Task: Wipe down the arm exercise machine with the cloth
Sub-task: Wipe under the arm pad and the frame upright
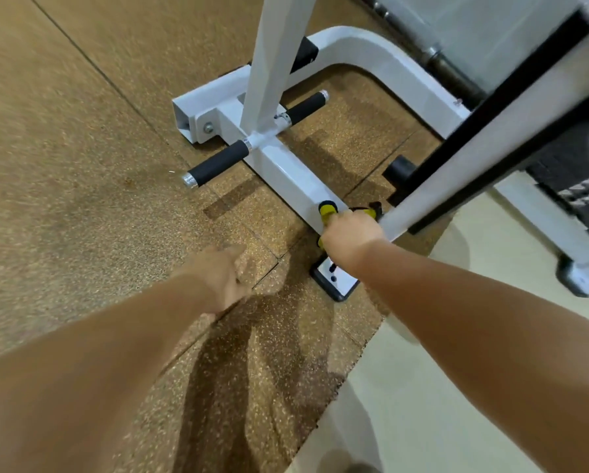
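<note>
Low down at the machine's white base beam (286, 169) now, and here's the worry: our right hand (351, 240) is wedged in a tight corner, with the slanted white bar (457, 158) just to its right and the bolted foot plate (335, 279) just below it. If we sweep hard along the beam, the knuckles could rap that bar. A loose corner of the cloth could also snag on the plate's bolts. Further ahead of the hand, the black foam grips (218, 163) stick out sideways, so a long stroke may catch on them and leave the beam's far end unwiped. We're leaning a long way forward too, with nothing bracing us.

As for pose, the right arm is stretched nearly straight. Its fingers are curled round a bunched yellow-and-black thing pressed to the beam's near end. The picture is soft there, but we take it for the cloth (329, 213). Our left hand (218, 278) hangs to the left of the right hand, over the speckled rubber floor (81, 165). Its fingers are loosely straight and hold nothing.
</note>
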